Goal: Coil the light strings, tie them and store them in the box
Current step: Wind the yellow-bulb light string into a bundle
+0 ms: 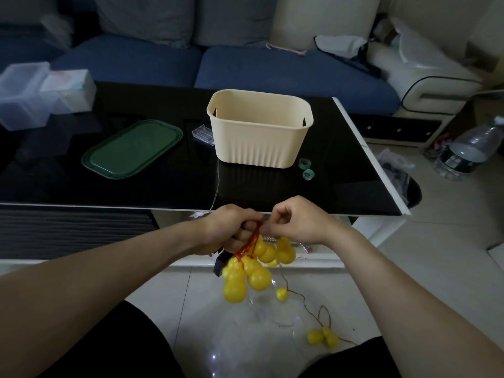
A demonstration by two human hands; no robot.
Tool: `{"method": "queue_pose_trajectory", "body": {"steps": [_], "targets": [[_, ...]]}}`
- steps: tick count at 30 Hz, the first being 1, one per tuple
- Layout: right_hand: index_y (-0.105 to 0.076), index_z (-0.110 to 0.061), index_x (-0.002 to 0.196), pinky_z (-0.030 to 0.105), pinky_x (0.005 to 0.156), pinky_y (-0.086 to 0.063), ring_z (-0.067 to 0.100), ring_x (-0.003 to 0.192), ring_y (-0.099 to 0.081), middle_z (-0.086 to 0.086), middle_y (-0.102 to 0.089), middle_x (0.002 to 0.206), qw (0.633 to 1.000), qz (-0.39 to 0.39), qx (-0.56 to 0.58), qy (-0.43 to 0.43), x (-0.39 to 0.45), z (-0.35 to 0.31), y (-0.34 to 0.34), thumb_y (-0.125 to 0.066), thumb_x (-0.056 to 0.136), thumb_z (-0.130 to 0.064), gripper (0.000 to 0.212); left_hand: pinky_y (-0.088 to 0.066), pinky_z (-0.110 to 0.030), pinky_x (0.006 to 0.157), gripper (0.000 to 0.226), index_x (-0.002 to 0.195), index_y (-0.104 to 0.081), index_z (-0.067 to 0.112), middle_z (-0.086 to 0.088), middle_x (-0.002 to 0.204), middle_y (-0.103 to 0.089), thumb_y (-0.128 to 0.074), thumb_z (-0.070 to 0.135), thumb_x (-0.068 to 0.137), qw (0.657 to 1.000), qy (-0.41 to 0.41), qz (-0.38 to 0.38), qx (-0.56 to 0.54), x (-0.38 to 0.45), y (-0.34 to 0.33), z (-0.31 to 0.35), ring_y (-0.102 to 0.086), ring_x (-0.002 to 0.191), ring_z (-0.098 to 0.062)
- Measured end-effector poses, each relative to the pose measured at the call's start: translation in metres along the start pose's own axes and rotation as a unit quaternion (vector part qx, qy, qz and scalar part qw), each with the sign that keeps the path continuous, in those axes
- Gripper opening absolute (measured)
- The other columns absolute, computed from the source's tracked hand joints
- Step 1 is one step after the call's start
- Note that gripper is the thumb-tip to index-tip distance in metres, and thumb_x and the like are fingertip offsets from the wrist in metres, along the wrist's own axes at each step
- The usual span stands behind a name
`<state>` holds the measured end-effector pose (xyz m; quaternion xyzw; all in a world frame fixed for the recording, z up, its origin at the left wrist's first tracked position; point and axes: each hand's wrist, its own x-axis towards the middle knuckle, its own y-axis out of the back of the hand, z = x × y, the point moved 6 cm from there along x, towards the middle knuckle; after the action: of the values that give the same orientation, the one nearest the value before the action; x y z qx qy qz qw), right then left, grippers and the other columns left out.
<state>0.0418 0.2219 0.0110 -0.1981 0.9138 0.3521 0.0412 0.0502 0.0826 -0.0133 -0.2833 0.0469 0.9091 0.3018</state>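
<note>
Mid-coil, lower centre of frame: left hand [227, 230] gripping the gathered red wire loops of the yellow gourd-shaped plastic light string [252, 264], right hand [296, 222] pinching the wire just beside it. Loose tail with more gourds [323, 335] trailing lower right on the floor. Looks light and floppy, bulbs probably crushable, so best grabbed by the wire bunch. Ribbed cream plastic box [259, 140] waiting on the black glass table [163, 186], upper centre.
</note>
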Motion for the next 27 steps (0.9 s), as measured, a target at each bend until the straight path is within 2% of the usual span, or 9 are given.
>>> {"method": "queue_pose_trajectory", "body": {"steps": [3,7,10,12,16,18,21,24,27], "targets": [[-0.071,-0.013,0.071,0.034,0.07,-0.047,0.012,0.068,-0.059,-0.001,-0.069,0.069,0.999,-0.016,0.044,-0.016,-0.001,0.003,0.001,-0.079,0.084,-0.039,0.031,-0.014,-0.02,0.036,0.046,0.059,-0.032,0.022,0.005,0.049,-0.021,-0.039,0.032,0.103,0.996,-0.01,0.036,-0.076,0.0,0.009,0.006,-0.017,0.038,-0.009],[-0.071,-0.008,0.084,0.041,0.073,-0.054,0.02,0.071,-0.064,0.01,-0.066,0.076,0.966,-0.104,0.227,-0.069,-0.011,0.002,-0.005,-0.072,0.081,-0.049,0.041,-0.013,-0.018,0.032,0.046,0.057,-0.032,0.022,0.006,0.047,-0.021,-0.036,0.034,0.101,0.979,-0.033,0.096,-0.179,-0.001,0.027,0.011,-0.017,0.035,-0.008],[-0.073,-0.01,0.082,0.033,0.067,-0.052,0.018,0.067,-0.063,0.009,-0.067,0.074,0.967,-0.064,0.222,-0.111,-0.007,0.007,0.002,-0.051,0.086,-0.069,0.064,-0.013,-0.02,0.035,0.044,0.057,-0.035,0.022,0.005,0.049,-0.021,-0.036,0.031,0.101,0.975,-0.051,0.111,-0.187,-0.002,0.035,0.014,-0.017,0.037,-0.009],[-0.072,-0.009,0.078,0.031,0.064,-0.046,0.018,0.059,-0.056,0.006,-0.061,0.065,0.967,-0.019,0.201,-0.153,-0.005,0.017,0.01,-0.043,0.095,-0.067,0.068,-0.013,-0.022,0.038,0.044,0.059,-0.035,0.022,0.005,0.05,-0.021,-0.035,0.032,0.102,0.976,-0.053,0.117,-0.178,-0.003,0.038,0.013,-0.017,0.038,-0.01],[-0.072,0.007,0.089,0.031,0.073,-0.047,0.015,0.06,-0.055,0.003,-0.058,0.059,0.98,0.059,0.096,-0.164,-0.008,0.036,0.033,-0.068,0.091,-0.049,0.057,-0.018,-0.021,0.036,0.045,0.063,-0.035,0.021,0.005,0.049,-0.024,-0.03,0.038,0.104,0.972,-0.049,0.126,-0.193,-0.003,0.043,0.012,-0.019,0.036,-0.01],[-0.07,0.01,0.09,0.03,0.075,-0.047,0.015,0.061,-0.055,0.006,-0.058,0.063,0.978,0.092,0.099,-0.159,-0.01,0.039,0.038,-0.07,0.09,-0.047,0.057,-0.024,-0.022,0.037,0.048,0.065,-0.036,0.02,0.003,0.052,-0.029,-0.026,0.047,0.104,0.968,-0.039,0.119,-0.217,-0.002,0.042,0.01,-0.024,0.039,-0.013],[-0.074,-0.005,0.083,0.027,0.07,-0.045,0.009,0.06,-0.057,0.004,-0.064,0.067,0.986,0.098,0.05,-0.122,-0.011,0.027,0.035,-0.072,0.091,-0.04,0.036,-0.036,-0.025,0.043,0.052,0.07,-0.04,0.017,-0.004,0.058,-0.041,-0.024,0.053,0.103,0.958,-0.037,0.124,-0.254,0.0,0.043,0.011,-0.036,0.047,-0.018],[-0.074,-0.022,0.079,0.025,0.065,-0.047,-0.003,0.057,-0.057,-0.013,-0.066,0.061,0.996,0.049,-0.006,-0.076,-0.012,0.01,0.02,-0.075,0.089,-0.031,0.013,-0.042,-0.03,0.053,0.053,0.072,-0.041,0.014,-0.01,0.062,-0.051,-0.025,0.053,0.103,0.954,-0.046,0.118,-0.271,-0.002,0.04,0.015,-0.044,0.054,-0.023],[-0.075,-0.028,0.084,0.024,0.069,-0.048,0.0,0.07,-0.063,-0.014,-0.07,0.073,0.997,0.022,-0.065,-0.034,-0.01,-0.003,0.005,-0.073,0.089,-0.028,0.006,-0.049,-0.033,0.06,0.052,0.072,-0.043,0.012,-0.018,0.072,-0.066,-0.025,0.05,0.103,0.956,-0.06,0.089,-0.274,-0.004,0.034,0.021,-0.062,0.057,-0.028]]}}
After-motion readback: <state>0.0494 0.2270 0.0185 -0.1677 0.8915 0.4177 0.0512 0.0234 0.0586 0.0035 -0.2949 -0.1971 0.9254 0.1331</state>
